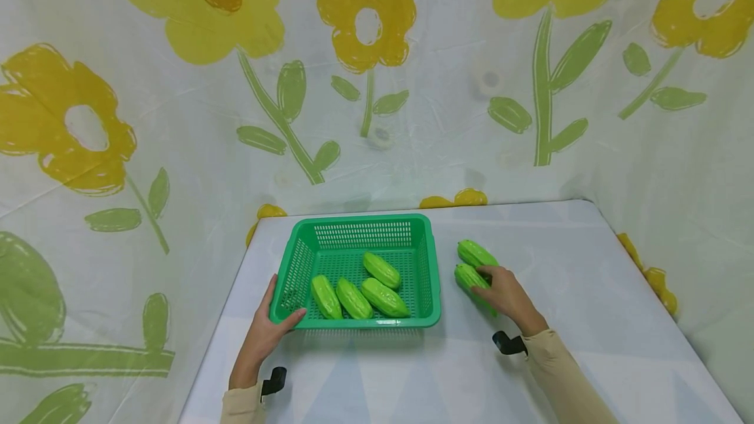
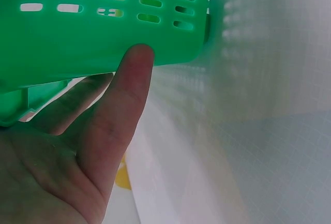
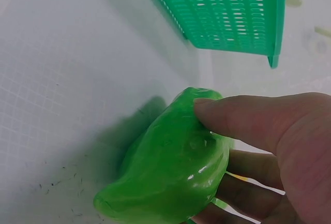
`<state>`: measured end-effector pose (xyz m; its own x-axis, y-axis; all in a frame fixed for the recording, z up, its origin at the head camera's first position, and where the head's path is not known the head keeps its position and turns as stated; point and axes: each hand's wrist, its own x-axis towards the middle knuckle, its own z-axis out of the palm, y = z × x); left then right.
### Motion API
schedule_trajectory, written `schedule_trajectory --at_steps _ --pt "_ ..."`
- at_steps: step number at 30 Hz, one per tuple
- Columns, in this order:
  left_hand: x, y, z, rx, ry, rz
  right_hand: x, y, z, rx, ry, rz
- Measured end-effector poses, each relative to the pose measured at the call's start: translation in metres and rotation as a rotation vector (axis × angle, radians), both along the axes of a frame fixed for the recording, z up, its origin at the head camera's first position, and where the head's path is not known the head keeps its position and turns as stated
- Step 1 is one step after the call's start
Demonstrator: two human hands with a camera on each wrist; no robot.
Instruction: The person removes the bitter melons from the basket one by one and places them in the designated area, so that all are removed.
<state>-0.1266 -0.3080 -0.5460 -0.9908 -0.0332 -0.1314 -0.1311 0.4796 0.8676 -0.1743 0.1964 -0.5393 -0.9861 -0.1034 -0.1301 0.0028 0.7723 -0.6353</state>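
A green plastic basket (image 1: 371, 324) stands on the table, with several light-green bitter melons (image 1: 383, 297) lying inside. At its front left corner my left hand (image 1: 268, 335) holds the basket, thumb against the front and fingers along the left side. Its thumb (image 2: 121, 107) presses the outer wall in the left wrist view. To the right of the basket, my right hand (image 1: 508, 293) grips a bitter melon (image 3: 173, 167) between thumb and fingers. Another bitter melon (image 1: 476, 253) lies just behind it, partly covered by the hand.
A pale table cover (image 1: 383, 378) with bluish triangles lies underneath. White curtains (image 1: 436, 149) printed with yellow flowers hang behind and at both sides. Each wrist carries a small black camera, such as the right one (image 1: 508, 343).
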Motion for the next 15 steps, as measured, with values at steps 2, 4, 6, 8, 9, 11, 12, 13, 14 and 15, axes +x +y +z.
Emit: schedule_trajectory --at_steps 2,4,6,8,9,11,12,13,14,15 --pt "-0.0001 -0.0001 0.0004 0.004 -0.002 -0.001 -0.0001 0.0001 -0.0003 0.002 -0.002 -0.001" --pt "-0.0001 0.0000 0.0008 0.005 -0.003 -0.001 0.0001 0.0002 -0.0002 0.000 0.000 -0.001" --pt "-0.0002 0.0002 0.0010 0.006 -0.003 0.000 -0.0001 0.0005 -0.0008 0.000 0.003 -0.002" --pt "-0.0003 0.0004 0.0011 0.005 -0.003 0.000 0.0002 0.0006 -0.0011 -0.001 0.003 -0.002" --pt "-0.0003 0.0004 0.0011 0.005 -0.004 0.001 0.0002 0.0006 -0.0012 -0.001 0.004 -0.003" --pt "-0.0002 0.0005 0.0011 0.005 -0.007 0.002 0.0005 0.0003 -0.0015 0.002 0.004 -0.005" --pt "-0.0001 0.0006 0.0011 0.004 -0.008 0.002 0.0006 0.0001 -0.0017 0.003 0.004 -0.007" --pt "0.0000 0.0006 0.0011 0.004 -0.010 0.002 0.0008 0.0000 -0.0020 0.004 0.005 -0.007" --pt "0.0000 0.0006 0.0011 0.004 -0.010 0.003 0.0008 -0.0002 -0.0022 0.005 0.003 -0.010" --pt "0.0001 0.0005 0.0010 0.004 -0.011 0.003 0.0009 -0.0005 -0.0024 0.009 0.004 -0.010"
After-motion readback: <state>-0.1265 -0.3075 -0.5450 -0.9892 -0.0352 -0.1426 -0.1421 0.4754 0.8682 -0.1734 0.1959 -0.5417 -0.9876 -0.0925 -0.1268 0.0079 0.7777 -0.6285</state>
